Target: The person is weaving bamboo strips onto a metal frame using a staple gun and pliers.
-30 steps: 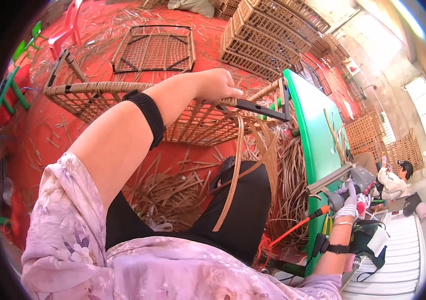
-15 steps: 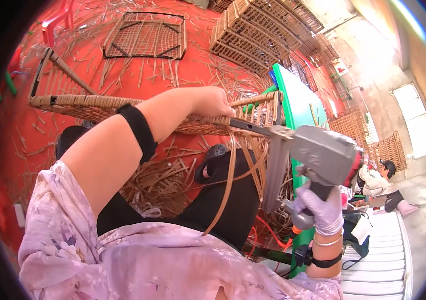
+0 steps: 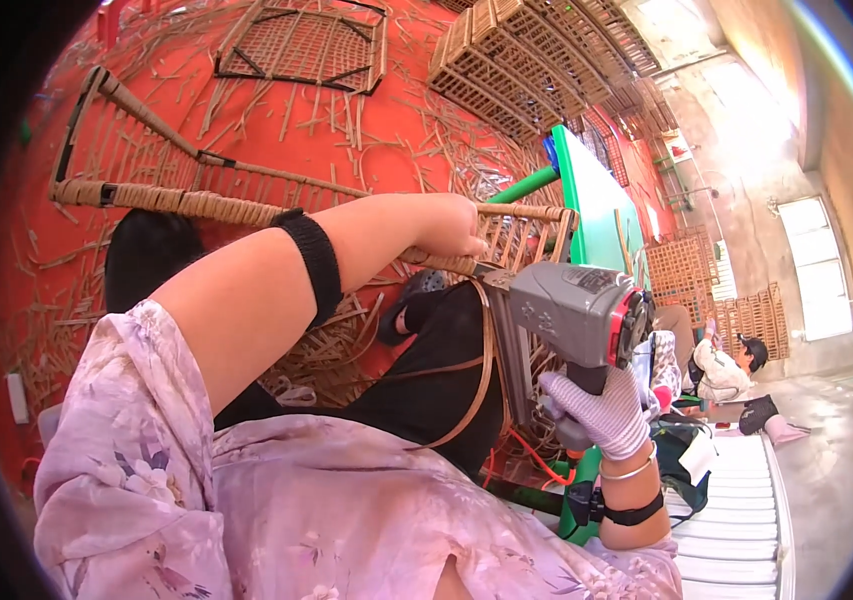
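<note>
A rattan-wrapped metal frame lies across my lap, with slats along its far side. My left hand, bare, is closed over its near rail toward the right end. My right hand, in a striped white glove, grips a grey pneumatic staple gun. The gun's nose is at the rail, just right of my left fingers; whether it touches cannot be made out. A long loose rattan strip loops down from the rail beside the gun onto my lap.
Rattan scraps litter the red floor. A woven panel lies beyond the frame, near stacked rattan crates. A green-edged board stands at right. An orange hose runs below the gun. Another person sits further right.
The staple gun has moved left to the rail, close to my left hand. The frame has tilted, showing more of its far rail. My left hand has shifted slightly right.
</note>
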Available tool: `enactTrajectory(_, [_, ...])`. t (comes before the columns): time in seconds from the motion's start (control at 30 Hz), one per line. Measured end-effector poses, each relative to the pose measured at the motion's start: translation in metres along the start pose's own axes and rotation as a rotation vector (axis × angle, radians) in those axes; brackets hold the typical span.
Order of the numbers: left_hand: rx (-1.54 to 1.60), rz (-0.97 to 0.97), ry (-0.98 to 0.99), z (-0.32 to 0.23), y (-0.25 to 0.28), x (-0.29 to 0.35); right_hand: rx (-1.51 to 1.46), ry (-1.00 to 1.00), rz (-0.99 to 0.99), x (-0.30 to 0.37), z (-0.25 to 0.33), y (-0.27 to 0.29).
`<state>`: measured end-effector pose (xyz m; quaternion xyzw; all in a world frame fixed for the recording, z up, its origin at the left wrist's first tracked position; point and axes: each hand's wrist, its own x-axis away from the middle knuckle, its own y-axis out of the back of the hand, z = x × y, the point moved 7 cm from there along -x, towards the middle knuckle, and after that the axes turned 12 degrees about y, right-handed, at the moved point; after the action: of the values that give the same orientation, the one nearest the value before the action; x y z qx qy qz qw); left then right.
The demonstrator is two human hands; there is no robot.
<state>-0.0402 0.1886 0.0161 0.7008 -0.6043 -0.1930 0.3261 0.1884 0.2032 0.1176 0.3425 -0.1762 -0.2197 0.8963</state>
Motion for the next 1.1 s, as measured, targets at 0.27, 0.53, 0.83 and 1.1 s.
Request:
enactTrajectory(0.27, [0.036, -0.023, -0.018, 0.001, 0.0, -0.001, 0.067, 0.058, -0.015, -0.006, 0.0, -0.003])
enactTrajectory(0.53, [0.002, -0.033, -0.013, -0.001, 0.0, -0.001, 0.049, 0.124, -0.032, -0.012, -0.006, -0.002])
enactTrajectory(0.83, [0.009, -0.032, -0.005, -0.001, 0.001, -0.002, 0.099, 0.185, -0.026, -0.015, -0.004, -0.002])
enactTrajectory(1.1, [-0.004, -0.031, -0.013, -0.001, 0.0, 0.0, 0.125, 0.118, -0.009, -0.017, -0.01, -0.003])
